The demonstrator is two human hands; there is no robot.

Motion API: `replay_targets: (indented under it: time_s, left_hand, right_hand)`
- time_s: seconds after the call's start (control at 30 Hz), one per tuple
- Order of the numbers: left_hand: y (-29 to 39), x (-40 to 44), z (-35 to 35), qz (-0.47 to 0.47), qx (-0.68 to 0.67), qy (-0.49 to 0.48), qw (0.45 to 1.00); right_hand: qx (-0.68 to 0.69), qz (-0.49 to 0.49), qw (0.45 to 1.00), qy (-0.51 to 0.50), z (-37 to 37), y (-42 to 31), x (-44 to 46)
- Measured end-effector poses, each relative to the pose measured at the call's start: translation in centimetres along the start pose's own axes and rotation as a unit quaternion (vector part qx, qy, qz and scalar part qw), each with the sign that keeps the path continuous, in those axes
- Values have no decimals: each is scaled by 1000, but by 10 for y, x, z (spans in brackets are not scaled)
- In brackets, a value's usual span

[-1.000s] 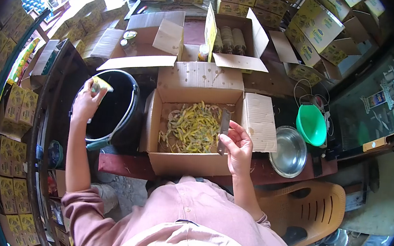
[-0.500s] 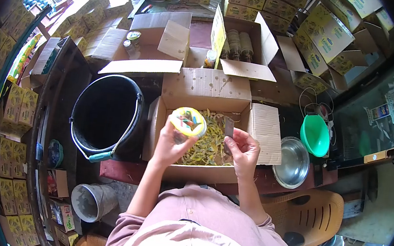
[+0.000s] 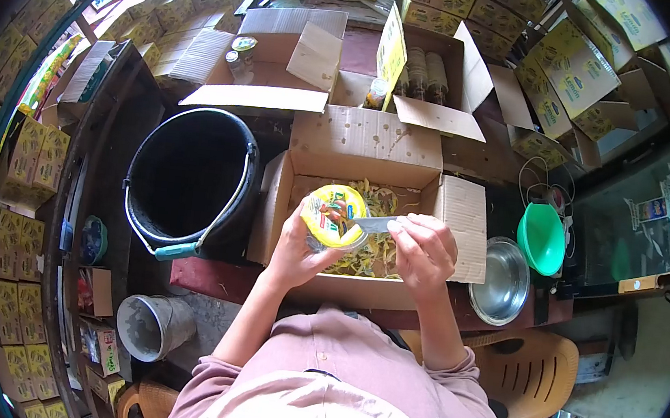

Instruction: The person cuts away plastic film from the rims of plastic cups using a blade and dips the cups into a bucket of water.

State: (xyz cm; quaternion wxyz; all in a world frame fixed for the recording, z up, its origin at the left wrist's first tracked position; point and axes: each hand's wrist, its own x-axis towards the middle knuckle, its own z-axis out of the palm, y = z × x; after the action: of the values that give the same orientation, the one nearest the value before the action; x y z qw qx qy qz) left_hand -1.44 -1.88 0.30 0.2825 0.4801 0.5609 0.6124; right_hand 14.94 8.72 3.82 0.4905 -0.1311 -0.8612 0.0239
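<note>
My left hand point(image 3: 295, 251) is wrapped round a clear plastic jar, whose yellow printed top point(image 3: 333, 213) tilts towards me. Between the thumb and fingers of my right hand point(image 3: 426, 255) is a flat metal blade point(image 3: 374, 224). Its tip lies at the right side of the jar's top; whether it cuts in I cannot tell. Both hands are over an open cardboard box point(image 3: 464, 223), which holds many yellow-green scraps point(image 3: 378, 261). My fingers hide the lower part of the jar.
Left of the box stands a large black bucket point(image 3: 192, 169). A steel bowl point(image 3: 498, 291) and a green bowl point(image 3: 542, 243) are on the right. Behind are an open carton with jars point(image 3: 242, 62) and another with bottles point(image 3: 426, 80). A brown chair point(image 3: 530, 372) is at lower right.
The jar's printed top has turned towards me. My right hand has swung the blade from upright to nearly level and brought it to the jar. The view has shifted slightly.
</note>
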Motion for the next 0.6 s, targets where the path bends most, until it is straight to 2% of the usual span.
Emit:
replay_targets:
  time_s: [0.1, 0.2, 0.23, 0.3, 0.5, 0.6]
  left_hand:
    - [2, -2, 2, 14, -2, 18, 1000]
    - [17, 1, -1, 72, 104, 21, 992]
    - [23, 1, -1, 64, 128, 23, 990]
    - [34, 0, 0, 47, 174, 28, 983]
    - [20, 3, -5, 128, 258, 50, 956]
    - [24, 2, -4, 101, 256, 43, 960]
  right_hand:
    - [-6, -55, 998, -27, -5, 1, 8]
    - [-17, -93, 994, -56, -7, 3, 12]
    - [-23, -103, 992, -66, -8, 4, 13]
    - [-20, -105, 991, -79, -11, 7, 16]
    - [-16, -103, 988, -115, -14, 9, 21]
    - [-20, -115, 986, -119, -15, 9, 21]
